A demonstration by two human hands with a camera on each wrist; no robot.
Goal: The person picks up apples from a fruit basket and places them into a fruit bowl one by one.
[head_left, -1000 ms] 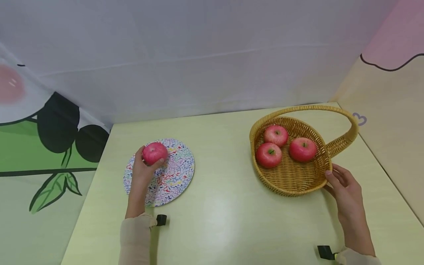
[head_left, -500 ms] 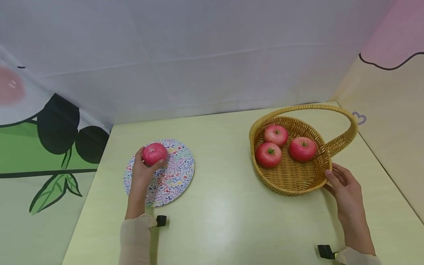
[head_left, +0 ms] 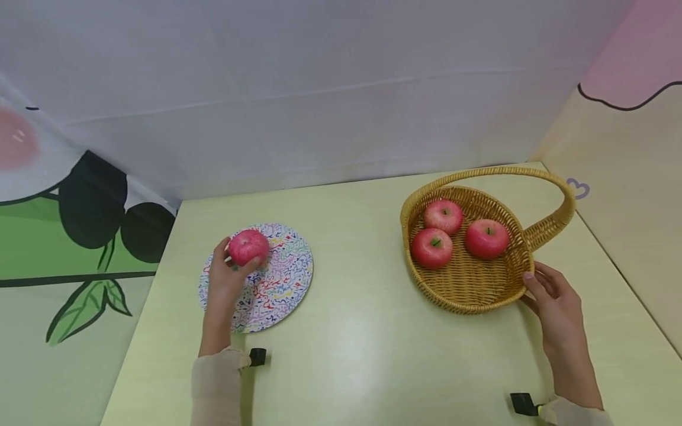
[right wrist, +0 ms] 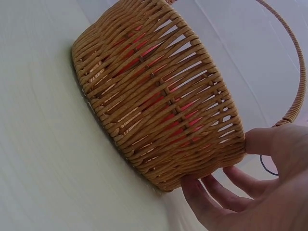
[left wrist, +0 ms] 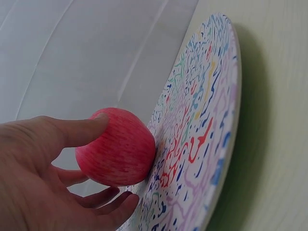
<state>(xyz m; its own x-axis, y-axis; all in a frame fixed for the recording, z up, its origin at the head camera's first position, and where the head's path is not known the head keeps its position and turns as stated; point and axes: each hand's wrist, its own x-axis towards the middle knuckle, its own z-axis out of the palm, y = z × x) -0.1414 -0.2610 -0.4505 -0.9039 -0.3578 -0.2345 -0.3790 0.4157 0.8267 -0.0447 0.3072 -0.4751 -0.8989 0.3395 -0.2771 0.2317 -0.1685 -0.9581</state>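
In the head view my left hand [head_left: 226, 281] is around the near left side of a red apple [head_left: 248, 247], which sits on a round plate [head_left: 290, 278] with a colourful squiggle pattern. The left wrist view has the thumb overlapping the apple [left wrist: 118, 149], while the lower fingers are spread, with a gap under the fruit. On the right, my right hand [head_left: 562, 310] grips the rim of a wicker basket [head_left: 479, 290], thumb on top and fingers below. Inside the basket lie three red apples, one at the back [head_left: 444, 216], one at left [head_left: 432, 248] and one at right [head_left: 487, 239].
The basket's tall handle [head_left: 501, 171] arches over its back and right side. Plate and basket stand apart on a pale table [head_left: 351, 331]. A grey-white cloth [head_left: 319, 118] hangs behind, and painted panels [head_left: 629, 189] stand at the sides.
My left thumb and fingers have shifted slightly left, loosening around the apple, which stays in place on the plate. The right hand and the basket have not visibly moved.
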